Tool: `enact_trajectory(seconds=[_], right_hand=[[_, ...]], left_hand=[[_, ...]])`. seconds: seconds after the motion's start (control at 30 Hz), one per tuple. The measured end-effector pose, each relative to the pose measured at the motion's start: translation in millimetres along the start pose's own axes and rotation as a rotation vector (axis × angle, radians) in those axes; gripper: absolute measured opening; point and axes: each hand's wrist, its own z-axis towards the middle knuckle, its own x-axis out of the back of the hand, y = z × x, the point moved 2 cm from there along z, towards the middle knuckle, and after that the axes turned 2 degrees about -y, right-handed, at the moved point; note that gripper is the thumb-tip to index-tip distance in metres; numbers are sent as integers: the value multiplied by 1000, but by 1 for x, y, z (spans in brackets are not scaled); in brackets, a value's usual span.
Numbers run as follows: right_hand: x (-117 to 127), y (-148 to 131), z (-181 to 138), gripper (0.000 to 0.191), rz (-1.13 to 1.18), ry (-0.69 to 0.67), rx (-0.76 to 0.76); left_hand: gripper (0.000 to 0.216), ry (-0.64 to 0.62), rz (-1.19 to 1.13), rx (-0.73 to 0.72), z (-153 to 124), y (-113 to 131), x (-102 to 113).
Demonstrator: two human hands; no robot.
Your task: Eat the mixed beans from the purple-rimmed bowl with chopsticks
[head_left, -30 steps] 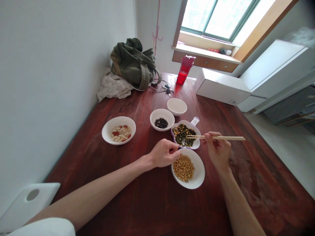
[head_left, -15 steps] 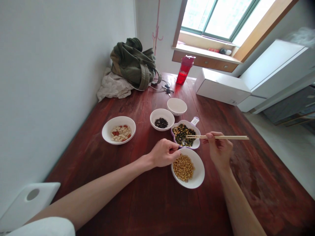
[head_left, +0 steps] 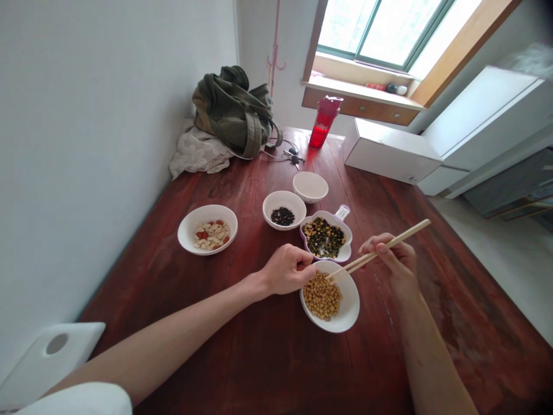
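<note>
My left hand is closed at the upper left rim of a white bowl, its thumb over the edge. Yellow soybeans fill the left part of that bowl. In my right hand I hold a pair of wooden chopsticks, slanting down to the left. Their tips are over the upper edge of the soybeans; whether a bean is between them I cannot tell. Just beyond the bowl sits a lilac-rimmed dish with a short handle, holding mixed green, black and yellow beans.
Farther back are a bowl of black beans and a plain white bowl. To the left stands a bowl of pale and red-brown pieces. A green bag, keys, red bottle and white box line the far end.
The chopstick tips have moved from the mixed beans in the lilac dish toward me, to the soybean bowl, and the sticks now tilt more steeply. My left hand has stayed in place.
</note>
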Motion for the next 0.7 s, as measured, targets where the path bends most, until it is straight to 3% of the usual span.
enact_trajectory(seconds=[0.23, 0.7], right_hand=[[8, 10, 3, 13, -45, 93, 12], [9, 10, 1, 12, -95, -48, -15]], left_hand=[[41, 0, 4, 11, -1, -2, -1], [41, 9, -8, -5, 0, 0, -1]])
